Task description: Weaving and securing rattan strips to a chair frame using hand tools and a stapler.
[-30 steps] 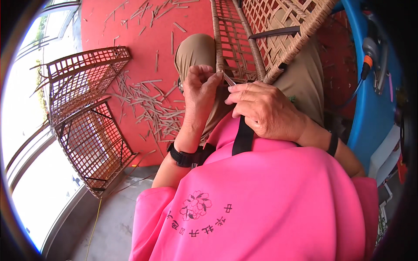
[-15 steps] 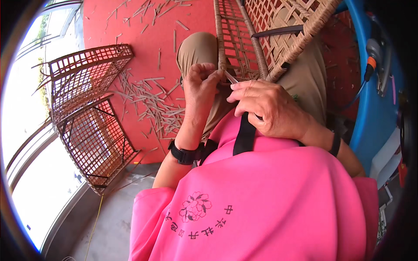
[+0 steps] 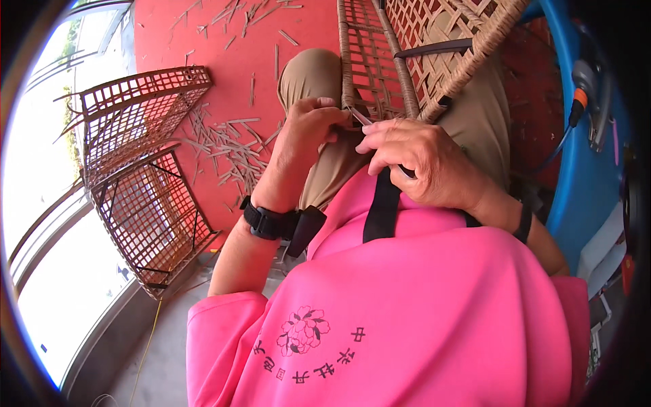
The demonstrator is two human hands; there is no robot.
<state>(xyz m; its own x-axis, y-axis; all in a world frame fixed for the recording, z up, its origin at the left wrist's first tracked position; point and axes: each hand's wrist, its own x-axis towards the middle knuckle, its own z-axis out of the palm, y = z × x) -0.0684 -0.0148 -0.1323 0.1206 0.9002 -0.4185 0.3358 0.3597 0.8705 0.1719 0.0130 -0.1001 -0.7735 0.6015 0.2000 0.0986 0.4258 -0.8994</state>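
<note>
A woven cane basket point(image 3: 434, 81), with a wrapped rim and open lattice sides, rests between my knees at the top. My left hand point(image 3: 313, 132) is closed in a pinch at its near left corner; what the fingertips hold is too small to tell. In my right hand point(image 3: 424, 163) is a pair of scissors point(image 3: 361, 117). Their slim metal blades point at that same corner, close to the left fingertips. Part of a dark handle shows under the right fingers, and the palm hides the rest.
Several cut cane strips point(image 3: 230, 149) litter the red floor mat point(image 3: 224, 74). Two lattice baskets point(image 3: 152, 224) stand at left beside the window. A blue tub or table point(image 3: 590, 183) at right holds an orange-and-black-handled tool point(image 3: 578, 102) and other tools.
My left forearm and elbow have swung outward to the left, with the fingertips still near the basket corner. The scissors' blades have shifted slightly upward. The right hand has barely moved.
</note>
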